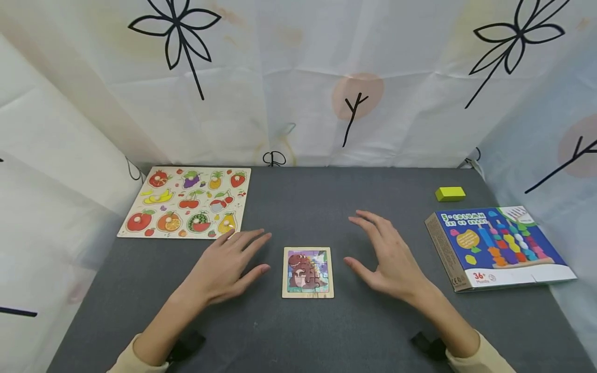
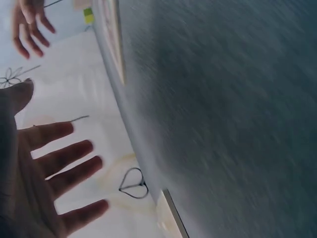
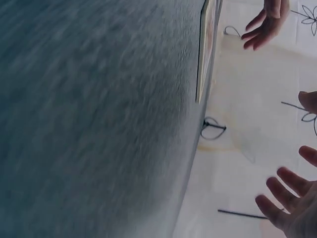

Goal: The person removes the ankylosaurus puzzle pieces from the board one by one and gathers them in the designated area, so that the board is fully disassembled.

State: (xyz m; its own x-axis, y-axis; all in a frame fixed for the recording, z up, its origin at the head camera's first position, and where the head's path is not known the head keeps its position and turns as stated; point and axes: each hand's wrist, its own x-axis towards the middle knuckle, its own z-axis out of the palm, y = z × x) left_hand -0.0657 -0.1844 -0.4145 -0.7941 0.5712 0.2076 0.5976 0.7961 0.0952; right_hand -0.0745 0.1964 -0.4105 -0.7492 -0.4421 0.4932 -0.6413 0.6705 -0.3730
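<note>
A small dinosaur jigsaw puzzle point(image 1: 308, 272) in a pale wooden frame lies flat on the dark grey table between my hands, its picture pieces fitted inside. To its left my left hand point(image 1: 228, 267) hovers with fingers spread and holds nothing. On the other side my right hand point(image 1: 389, 259), also empty, is held with thumb and fingers apart. Neither hand touches the puzzle. In the left wrist view the left hand's fingers point(image 2: 69, 161) reach out straight. The right wrist view has the right hand's fingers point(image 3: 287, 188) extended and slightly bent.
A fruit picture board point(image 1: 186, 202) lies at the back left, just beyond my left hand. At the right is a blue boxed bead-stacking set point(image 1: 501, 246), with a yellow-green block point(image 1: 450, 194) behind it. White patterned cloth point(image 1: 298, 93) hangs along the table's back and sides.
</note>
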